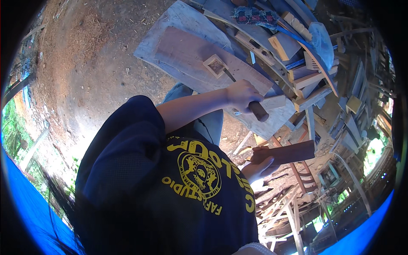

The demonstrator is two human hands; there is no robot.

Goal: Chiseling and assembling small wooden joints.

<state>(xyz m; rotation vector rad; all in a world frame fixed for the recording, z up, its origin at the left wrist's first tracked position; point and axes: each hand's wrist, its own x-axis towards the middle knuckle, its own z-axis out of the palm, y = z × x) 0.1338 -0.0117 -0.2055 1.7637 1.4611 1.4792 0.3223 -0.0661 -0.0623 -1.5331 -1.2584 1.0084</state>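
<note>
My left hand (244, 95) is closed around a chisel, whose thick brown wooden handle (259, 111) sticks out below the fist. Its metal blade (230, 75) slants up to a small pale square wooden piece (215, 66) with a hollowed middle, and the tip seems to meet its edge. That piece rests on a wide reddish-brown plank (180, 46). Lower and to the right, my right hand (260, 167) grips a dark brown wooden block (289, 154), held in the air away from the chisel. Whether the block has a handle is hidden by the fingers.
Beneath the plank lies a pale worn board (155, 27). Wood offcuts (284, 46), a clear plastic bag (321, 42) and a patterned cloth (254, 17) crowd the upper right. Shavings litter the dirt floor (100, 55). Stacked timber (350, 127) stands at right.
</note>
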